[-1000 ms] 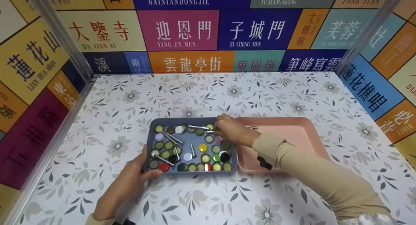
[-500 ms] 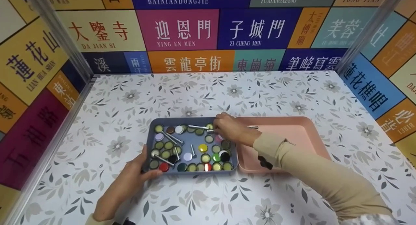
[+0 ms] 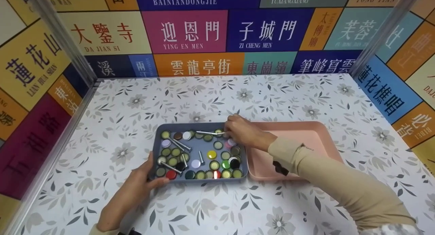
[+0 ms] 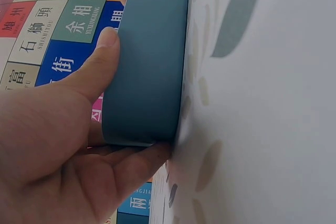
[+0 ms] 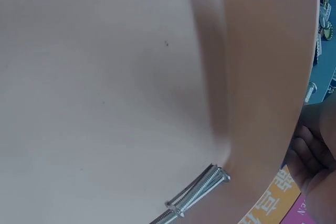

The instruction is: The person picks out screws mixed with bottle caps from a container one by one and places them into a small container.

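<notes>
A blue-grey tray [image 3: 200,180] holds many bottle caps, some crown side up, and several loose metal screws [image 3: 207,132]. My left hand [image 3: 136,180] grips its front left corner, with the thumb on the front rim and the fingers along the left wall; the left wrist view shows this hold on the tray wall [image 4: 149,61]. At the tray's back right corner, my right hand [image 3: 243,131] has its fingers curled down and pinches a screw, its end [image 3: 221,133] showing by the fingertips. In the right wrist view, a screw head [image 5: 312,88] shows beside the hand.
A pink tray [image 3: 326,150] stands against the right side of the blue-grey one, partly under my right forearm. A small bundle of screws [image 5: 199,190] lies in its corner. Printed panels [image 3: 190,31] wall in the flower-patterned table [image 3: 190,99] at the back and sides.
My right hand has risen slightly and shifted a little right with the screw. Its wrist now covers the screws in the pink tray. The left hand keeps its hold.
</notes>
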A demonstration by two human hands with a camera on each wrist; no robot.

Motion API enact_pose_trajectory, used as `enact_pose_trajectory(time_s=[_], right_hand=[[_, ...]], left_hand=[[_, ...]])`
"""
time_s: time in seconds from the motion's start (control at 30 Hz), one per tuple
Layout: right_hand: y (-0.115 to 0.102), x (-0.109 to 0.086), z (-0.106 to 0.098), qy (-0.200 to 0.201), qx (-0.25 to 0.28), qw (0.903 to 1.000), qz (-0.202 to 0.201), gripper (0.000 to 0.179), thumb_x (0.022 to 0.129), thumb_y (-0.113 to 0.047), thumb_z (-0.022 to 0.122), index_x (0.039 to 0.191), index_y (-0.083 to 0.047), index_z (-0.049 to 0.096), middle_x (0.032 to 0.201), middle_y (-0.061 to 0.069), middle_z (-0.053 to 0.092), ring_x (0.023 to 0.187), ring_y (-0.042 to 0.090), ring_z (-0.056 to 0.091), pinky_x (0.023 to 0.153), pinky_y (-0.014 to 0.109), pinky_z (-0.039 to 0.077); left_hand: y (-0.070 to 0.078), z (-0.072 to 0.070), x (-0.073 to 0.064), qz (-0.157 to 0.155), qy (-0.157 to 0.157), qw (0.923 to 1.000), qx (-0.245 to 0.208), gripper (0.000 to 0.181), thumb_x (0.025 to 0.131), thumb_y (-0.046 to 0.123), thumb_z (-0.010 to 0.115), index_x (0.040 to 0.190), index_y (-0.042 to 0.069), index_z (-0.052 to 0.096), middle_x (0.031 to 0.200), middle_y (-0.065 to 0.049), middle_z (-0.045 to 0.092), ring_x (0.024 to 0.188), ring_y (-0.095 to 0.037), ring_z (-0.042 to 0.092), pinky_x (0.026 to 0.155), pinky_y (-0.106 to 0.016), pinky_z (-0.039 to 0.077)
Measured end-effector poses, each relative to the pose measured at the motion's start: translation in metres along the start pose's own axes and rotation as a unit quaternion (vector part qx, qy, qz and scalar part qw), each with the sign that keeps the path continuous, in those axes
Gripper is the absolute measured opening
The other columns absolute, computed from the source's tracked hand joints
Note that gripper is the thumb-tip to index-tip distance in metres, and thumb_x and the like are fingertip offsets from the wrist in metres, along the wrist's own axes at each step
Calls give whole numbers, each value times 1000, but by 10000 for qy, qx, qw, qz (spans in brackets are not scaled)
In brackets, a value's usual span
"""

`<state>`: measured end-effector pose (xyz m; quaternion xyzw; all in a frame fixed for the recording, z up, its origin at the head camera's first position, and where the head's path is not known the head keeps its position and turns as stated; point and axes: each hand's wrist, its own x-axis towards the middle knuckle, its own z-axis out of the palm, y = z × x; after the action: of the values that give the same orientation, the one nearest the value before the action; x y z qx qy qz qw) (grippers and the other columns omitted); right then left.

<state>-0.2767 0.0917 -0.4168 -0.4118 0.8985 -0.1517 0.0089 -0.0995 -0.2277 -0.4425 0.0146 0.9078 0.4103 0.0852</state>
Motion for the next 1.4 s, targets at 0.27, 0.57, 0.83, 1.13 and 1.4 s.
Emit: enact_pose_trajectory(time_s=[0.27,0.57,0.83,1.13,1.4], right_hand=[[8,-5,-4,574,-297,9971,-413,5,84,1,70,81,1,67,83,13,65,83,29,55,75,40,53],[19,-11,-10,1002,-379,9917,-709,9,81,1,71,78,-1,63,77,12,62,77,30,54,73,43,49],[25,-17,-13,906,-374,9933,-605,7,81,1,71,82,1,63,82,14,63,82,32,55,79,44,49],[34,-24,-16,1119,-402,9902,-730,8,76,4,68,79,1,62,78,15,62,79,33,55,78,45,48],[40,-31,-17,1173,-349,9907,-588,10,80,3,70,78,0,61,76,14,59,77,32,53,76,44,47]], left_hand=[[0,0,0,11,1,10000,-47,103,88,34,75,159,-1,9,158,-27,35,148,-40,32,124,-54,23],[1,-1,-1,-44,0,10000,-11,104,88,36,75,159,0,9,159,-26,33,149,-40,31,125,-54,22],[1,-1,-1,-168,16,9997,167,105,88,39,75,158,-4,8,158,-28,33,149,-41,31,124,-55,24],[0,0,-1,-144,-16,9998,125,105,88,38,75,158,-3,7,159,-28,30,149,-41,30,124,-55,23],[0,0,-1,-132,2,9999,55,106,88,38,75,159,-1,7,158,-28,34,148,-41,34,124,-54,24]])
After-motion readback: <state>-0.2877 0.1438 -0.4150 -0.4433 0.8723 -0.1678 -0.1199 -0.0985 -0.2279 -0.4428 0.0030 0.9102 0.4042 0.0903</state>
